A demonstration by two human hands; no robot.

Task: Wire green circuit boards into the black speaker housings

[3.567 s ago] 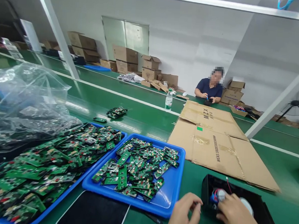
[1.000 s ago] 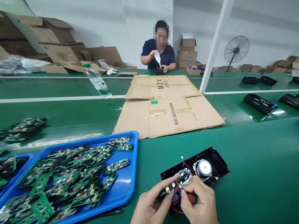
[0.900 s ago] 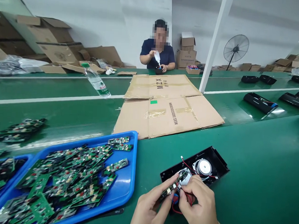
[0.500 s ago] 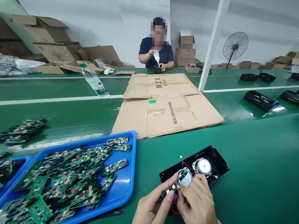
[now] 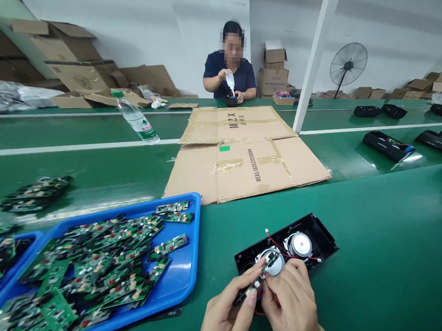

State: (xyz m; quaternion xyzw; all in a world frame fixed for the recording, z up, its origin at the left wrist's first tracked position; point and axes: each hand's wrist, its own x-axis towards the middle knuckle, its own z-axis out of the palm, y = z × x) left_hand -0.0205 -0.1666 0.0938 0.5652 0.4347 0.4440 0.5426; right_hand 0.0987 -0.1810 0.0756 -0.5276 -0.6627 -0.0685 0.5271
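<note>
My left hand grips a narrow circuit board between thumb and fingers, tilted over the near side of a black speaker housing. Against the board's edge, the fingertips of my right hand pinch a small white wire connector, largely covered by the fingers. Two round silver speakers sit in the housing; the farther speaker shows fully, the nearer is partly behind the board and my hands. A thin red-and-black lead with a white plug rises over the housing's rim. Red and blue parts beneath my hands are mostly hidden.
Left of my hands stands a blue tray heaped with green circuit boards. Flattened cardboard lies ahead, near a water bottle. Across the bench a person holds a white squeeze bottle over a black housing. More black housings lie right.
The board in my left hand has turned slightly, and my right fingertips have pressed closer to its edge. The view has shifted a little. The housing stays in place.
</note>
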